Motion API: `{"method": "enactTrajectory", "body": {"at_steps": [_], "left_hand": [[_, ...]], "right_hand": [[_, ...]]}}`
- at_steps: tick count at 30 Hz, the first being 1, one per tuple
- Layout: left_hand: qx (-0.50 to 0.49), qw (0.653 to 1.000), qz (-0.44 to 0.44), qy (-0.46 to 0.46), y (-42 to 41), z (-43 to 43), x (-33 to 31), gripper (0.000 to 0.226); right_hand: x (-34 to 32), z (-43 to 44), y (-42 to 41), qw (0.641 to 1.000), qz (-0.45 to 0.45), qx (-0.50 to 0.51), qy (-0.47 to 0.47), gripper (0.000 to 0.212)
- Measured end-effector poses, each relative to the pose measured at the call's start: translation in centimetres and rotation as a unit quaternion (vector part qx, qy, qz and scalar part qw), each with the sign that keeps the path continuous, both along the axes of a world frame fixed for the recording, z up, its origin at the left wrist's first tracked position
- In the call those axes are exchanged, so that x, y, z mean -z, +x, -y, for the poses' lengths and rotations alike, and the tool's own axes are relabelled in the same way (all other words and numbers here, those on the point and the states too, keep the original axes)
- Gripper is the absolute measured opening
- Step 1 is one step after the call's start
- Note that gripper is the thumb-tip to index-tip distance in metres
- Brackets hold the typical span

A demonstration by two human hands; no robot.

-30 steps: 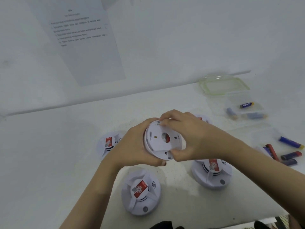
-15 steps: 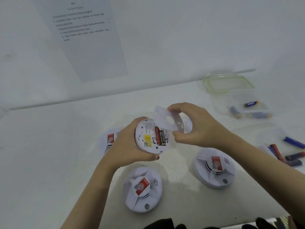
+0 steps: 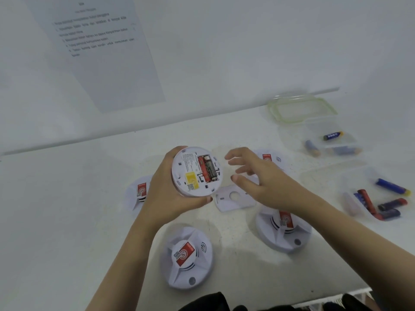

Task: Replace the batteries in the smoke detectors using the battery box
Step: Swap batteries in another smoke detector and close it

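Since the earlier frame the cover plate (image 3: 233, 198) has left my right hand (image 3: 258, 182) and now lies flat on the table (image 3: 67, 198), just beside the held unit.

Head view: my left hand (image 3: 166, 194) grasps a smoke detector (image 3: 195, 171) by its rim, with its back side turned toward the camera. The open compartment shows batteries (image 3: 207, 168) next to a yellow label. My right hand is released, fingers spread and slightly bent, holding nothing, and hovers over the cover plate.

On the table sit a front detector (image 3: 186, 259), a right detector (image 3: 283, 230) under my right forearm, a left detector (image 3: 139, 194) partly behind my left hand, and a far detector (image 3: 272, 159) beyond my right hand.

At far right stands the clear battery box (image 3: 314, 129) with loose cells, and its green-rimmed lid (image 3: 301, 108) lies behind it. A second clear tray (image 3: 359, 176) nearer me holds red and blue cells. A printed sheet (image 3: 101, 52) hangs on the wall.
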State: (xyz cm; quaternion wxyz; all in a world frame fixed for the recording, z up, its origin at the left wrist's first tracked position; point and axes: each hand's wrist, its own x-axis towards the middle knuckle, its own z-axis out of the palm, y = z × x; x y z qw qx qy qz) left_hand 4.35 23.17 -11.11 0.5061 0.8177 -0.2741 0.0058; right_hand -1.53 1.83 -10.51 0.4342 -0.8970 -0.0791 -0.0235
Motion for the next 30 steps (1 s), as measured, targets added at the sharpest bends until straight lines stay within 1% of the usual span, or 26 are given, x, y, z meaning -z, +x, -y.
{"method": "enactTrajectory", "body": {"at_steps": [1,3,6,10,15,21,24,28,30], "left_hand": [[0.008,1.0,0.012,0.002,-0.3,0.5,-0.2,0.088],[0.023,0.999,0.027,0.0,-0.8,1.6,-0.5,0.089],[0.04,0.998,0.046,0.007,-1.4,3.2,-1.0,0.095],[0.064,0.995,0.072,0.012,-2.2,5.2,-1.7,0.093],[0.091,0.993,0.072,-0.012,-3.2,7.4,-2.2,0.084],[0.111,0.99,0.084,-0.005,-4.4,9.7,-2.0,0.086],[0.115,0.989,0.097,-0.001,-4.9,11.2,-2.1,0.092],[0.123,0.986,0.109,0.001,-5.3,13.3,-2.4,0.084],[0.12,0.987,0.107,0.004,-5.5,14.4,-2.4,0.086]], "right_hand": [[-0.4,-0.1,-0.2,1.0,0.002,0.003,0.027,0.03],[-0.9,-0.1,-0.4,0.999,0.015,0.008,0.051,0.027],[-1.3,0.3,-1.0,0.998,0.052,0.024,0.041,0.025],[-1.7,1.5,-1.8,0.994,0.082,0.058,0.052,0.025],[-2.3,3.8,-3.1,0.993,0.073,0.072,0.059,0.024],[-2.5,6.3,-4.5,0.994,0.045,0.069,0.071,0.025],[-2.5,7.6,-4.9,0.995,0.031,0.065,0.071,0.025],[-2.7,9.8,-5.4,0.995,0.029,0.059,0.072,0.027],[-2.7,10.9,-5.6,0.995,0.033,0.057,0.074,0.028]]}}
